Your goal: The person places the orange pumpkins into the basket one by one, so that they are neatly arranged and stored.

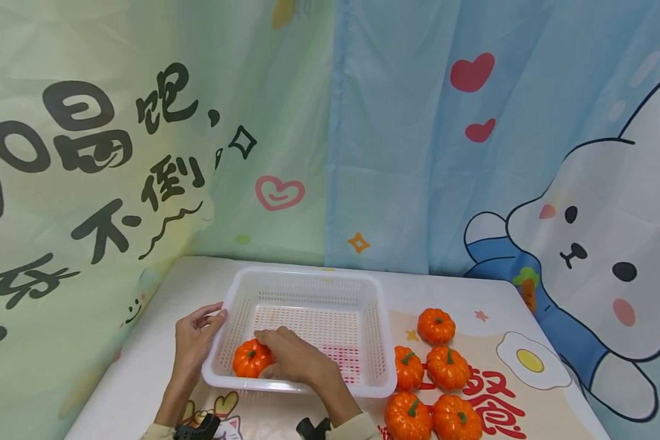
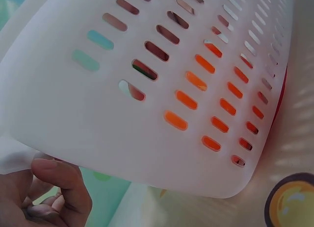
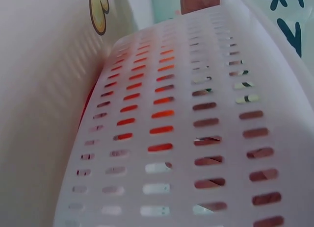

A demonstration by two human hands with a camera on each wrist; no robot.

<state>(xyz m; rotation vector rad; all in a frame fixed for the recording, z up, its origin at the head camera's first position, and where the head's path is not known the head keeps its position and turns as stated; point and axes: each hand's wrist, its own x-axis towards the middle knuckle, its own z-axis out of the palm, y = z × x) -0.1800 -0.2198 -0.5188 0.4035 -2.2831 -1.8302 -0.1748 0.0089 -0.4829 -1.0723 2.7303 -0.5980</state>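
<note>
While the left hand [image 1: 195, 336] pinches the left rim of the white basket [image 1: 376, 388], the right hand [image 1: 297, 357] grips an orange pumpkin [image 1: 250, 359] inside the basket's near-left corner. Probably the placing step; next move likely calls for letting go gently.

Curtained booth, cartoon-print drapes [image 1: 385, 153], white table [image 1: 203, 278]

On your surface [image 1: 137, 373], the basket [image 1: 378, 348] stands with one pumpkin [image 1: 249, 360] inside at its eight o'clock; five more pumpkins [image 1: 448, 368] lie outside, around four o'clock.
</note>
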